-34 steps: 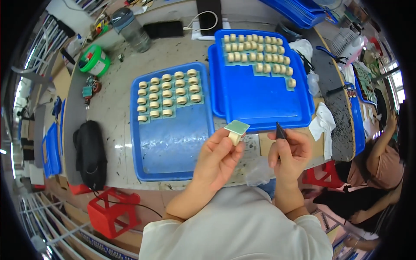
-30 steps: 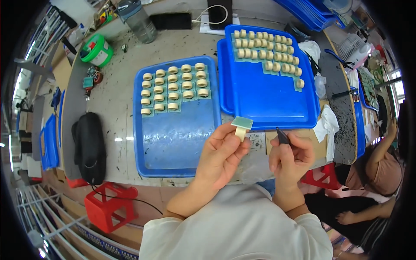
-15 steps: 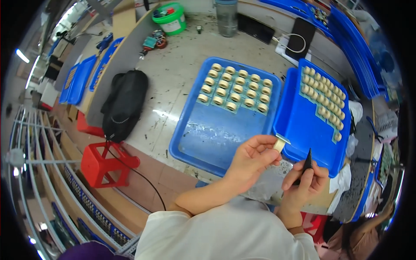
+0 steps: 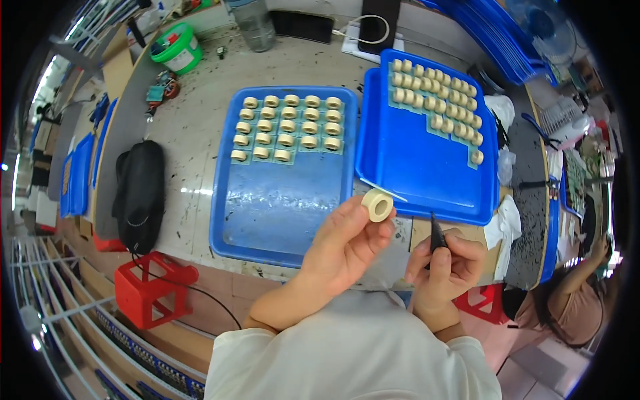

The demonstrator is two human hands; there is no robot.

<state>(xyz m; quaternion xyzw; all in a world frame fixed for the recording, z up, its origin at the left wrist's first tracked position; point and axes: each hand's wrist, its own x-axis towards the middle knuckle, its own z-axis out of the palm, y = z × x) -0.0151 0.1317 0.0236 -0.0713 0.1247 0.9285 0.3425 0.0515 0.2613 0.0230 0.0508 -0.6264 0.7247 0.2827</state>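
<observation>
Turned since the earlier frame, the cream ring (image 4: 371,205) shows its round hole in the head view, pinched by your left hand (image 4: 342,245) beside the right blue tray (image 4: 427,170), a thin flat plate (image 4: 385,191) edge-on above it. Your right hand (image 4: 445,267) pinches a dark tapered tool (image 4: 437,233), perhaps tweezers; best steady the smooth-looking ring gently, sparing that plate.

We can read no words or numbers; the white label (image 4: 179,62) on the green tub (image 4: 175,47), near the far left corner of the counter (image 4: 193,127), is too small.
</observation>
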